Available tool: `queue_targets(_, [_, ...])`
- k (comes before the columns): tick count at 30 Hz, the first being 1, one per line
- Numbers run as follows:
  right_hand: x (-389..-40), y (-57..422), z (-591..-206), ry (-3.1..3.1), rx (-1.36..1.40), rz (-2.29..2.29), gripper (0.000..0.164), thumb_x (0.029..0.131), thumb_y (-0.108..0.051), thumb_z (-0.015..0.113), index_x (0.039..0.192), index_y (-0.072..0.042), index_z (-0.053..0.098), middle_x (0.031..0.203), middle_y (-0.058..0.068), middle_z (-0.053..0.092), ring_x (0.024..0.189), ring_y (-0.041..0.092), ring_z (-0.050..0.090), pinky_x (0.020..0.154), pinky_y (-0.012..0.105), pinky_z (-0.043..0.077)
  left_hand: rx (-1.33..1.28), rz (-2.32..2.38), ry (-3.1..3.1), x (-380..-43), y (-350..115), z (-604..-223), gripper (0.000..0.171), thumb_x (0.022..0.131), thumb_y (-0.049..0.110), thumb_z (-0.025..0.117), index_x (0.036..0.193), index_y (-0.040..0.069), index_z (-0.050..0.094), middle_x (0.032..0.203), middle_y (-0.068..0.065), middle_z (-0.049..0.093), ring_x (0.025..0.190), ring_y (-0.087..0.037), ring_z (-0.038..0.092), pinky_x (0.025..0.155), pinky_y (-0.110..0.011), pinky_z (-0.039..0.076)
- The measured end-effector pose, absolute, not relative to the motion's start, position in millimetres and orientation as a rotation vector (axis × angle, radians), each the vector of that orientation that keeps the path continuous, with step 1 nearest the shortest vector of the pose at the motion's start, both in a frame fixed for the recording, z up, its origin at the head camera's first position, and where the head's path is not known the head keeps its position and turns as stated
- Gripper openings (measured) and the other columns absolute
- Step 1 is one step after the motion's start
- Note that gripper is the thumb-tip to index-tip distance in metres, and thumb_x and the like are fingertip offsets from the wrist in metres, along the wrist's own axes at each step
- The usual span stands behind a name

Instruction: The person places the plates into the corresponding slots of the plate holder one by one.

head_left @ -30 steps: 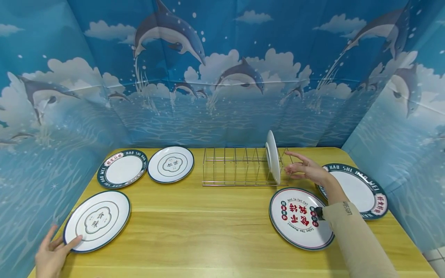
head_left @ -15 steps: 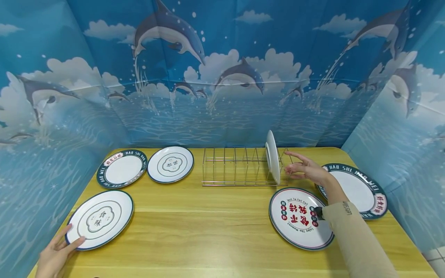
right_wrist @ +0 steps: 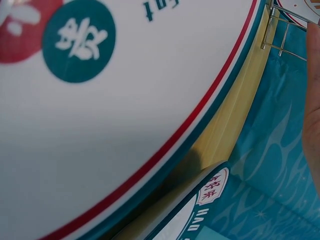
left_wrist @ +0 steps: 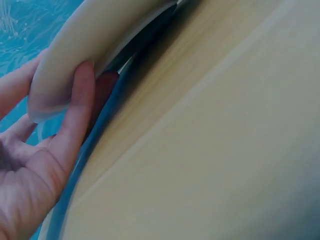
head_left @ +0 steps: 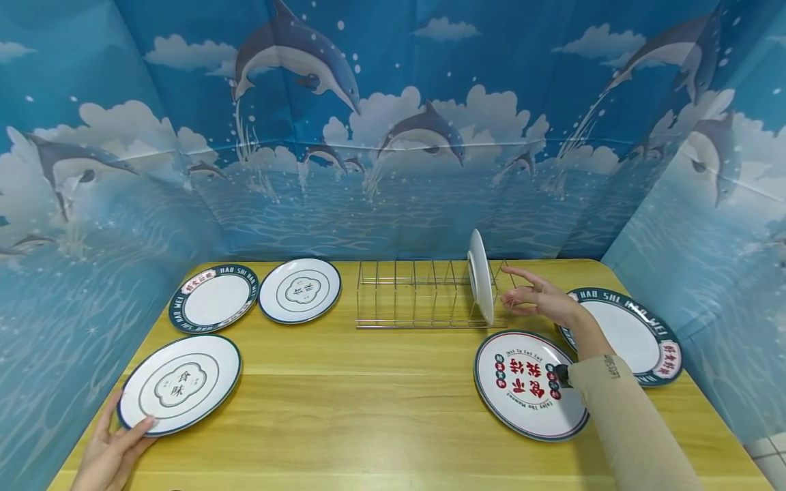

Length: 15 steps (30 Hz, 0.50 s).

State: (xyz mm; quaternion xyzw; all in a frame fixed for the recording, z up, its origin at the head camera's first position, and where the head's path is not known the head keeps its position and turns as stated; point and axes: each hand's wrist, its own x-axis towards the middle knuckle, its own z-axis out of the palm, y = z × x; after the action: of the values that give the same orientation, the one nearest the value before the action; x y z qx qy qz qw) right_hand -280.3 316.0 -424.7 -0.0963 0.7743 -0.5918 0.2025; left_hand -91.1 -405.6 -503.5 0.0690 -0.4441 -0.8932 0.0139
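While your left grip (head_left: 113,450) pinches the larger 食味 plate (head_left: 181,385) (right grip (head_left: 546,301) relaxed, seemingly empty beside the wire rack (head_left: 415,300)), this looks like pick-up; next calls for steady support.

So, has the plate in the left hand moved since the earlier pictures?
Yes: in the head view, the plate in the left hand has shifted slightly right, closer to the rack.

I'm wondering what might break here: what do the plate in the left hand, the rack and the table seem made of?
Held plate: smooth, glossy white, so perhaps glazed ceramic or melamine; I can't tell which. Rack: probably metal wire, thin and shiny. Table: wood or wood-look laminate, with yellowish grain and soft sheen.
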Motion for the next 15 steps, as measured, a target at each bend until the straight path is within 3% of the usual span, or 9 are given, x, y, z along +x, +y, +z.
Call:
queue_targets(3, [-280, 316, -425, 2.166, -0.261, -1.650, 0.067, 0.095, -0.023, 0.051, 0.148, -0.016, 0.011, 0.111, 0.016, 0.059, 0.102, 0.021, 0.058, 0.093, 0.044, 0.047, 0.092, -2.804, -1.255, -92, -403, -504, 0.094, 0.088, -0.019, 0.038, 0.143, 0.045, -0.003, 0.095, 0.002, 0.064, 0.087, -0.019, 0.065, 0.071, -0.034, 0.057])
queue_targets(9, [-281, 316, -425, 2.172, -0.259, -1.650, 0.067, 0.094, -0.023, 0.052, 0.148, -0.015, 0.011, 0.107, 0.008, 0.061, 0.103, 0.022, 0.059, 0.091, 0.039, 0.049, -0.033, -2.786, -1.153, -91, -400, -503, 0.088, 0.087, -0.022, 0.035, 0.145, 0.038, 0.007, 0.100, -0.004, 0.063, 0.090, -0.024, 0.065, 0.072, -0.038, 0.057])
queue_targets(15, [-281, 317, -425, 2.162, -0.263, -1.657, 0.067, 0.095, -0.021, 0.051, 0.148, -0.014, 0.011, 0.105, 0.005, 0.062, 0.102, 0.019, 0.059, 0.089, 0.036, 0.050, -0.079, -2.755, -1.186, -92, -394, -494, 0.087, 0.087, -0.022, 0.034, 0.146, 0.035, 0.007, 0.102, -0.004, 0.063, 0.089, -0.024, 0.065, 0.072, -0.037, 0.057])
